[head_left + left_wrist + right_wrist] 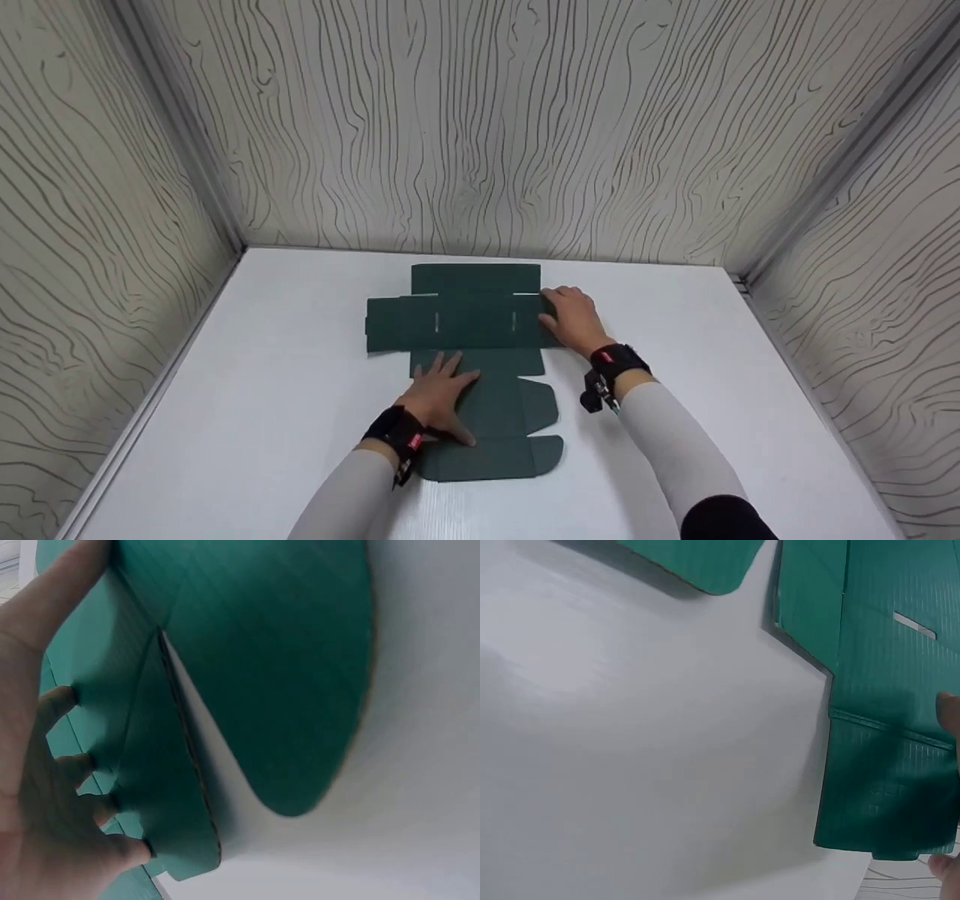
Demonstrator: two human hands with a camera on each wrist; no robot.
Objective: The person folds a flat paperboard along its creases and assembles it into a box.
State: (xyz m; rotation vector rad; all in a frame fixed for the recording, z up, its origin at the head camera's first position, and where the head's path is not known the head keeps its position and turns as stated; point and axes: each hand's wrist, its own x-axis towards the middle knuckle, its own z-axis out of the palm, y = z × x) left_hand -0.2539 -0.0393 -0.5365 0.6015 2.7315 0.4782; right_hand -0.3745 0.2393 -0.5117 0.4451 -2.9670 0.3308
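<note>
A dark green flat cardboard box blank [480,319] lies unfolded on the white table, with flaps, creases and two small slots. My left hand [439,397] rests on its lower panels, fingers spread; the left wrist view shows the thumb and fingertips on the card [277,652]. At the blank's right side, my right hand [574,319] grips the end flap [885,787], largely covering it in the head view. In the right wrist view, the thumb lies on the panel just past the crease, and another finger shows at the flap's tabbed outer edge.
The white tabletop [247,397] surrounds the blank. Wood-grain patterned panels [465,135] rise at the back and both sides, joined by grey metal posts [176,112]. Black wrist straps with small cameras [596,390] sit on both wrists.
</note>
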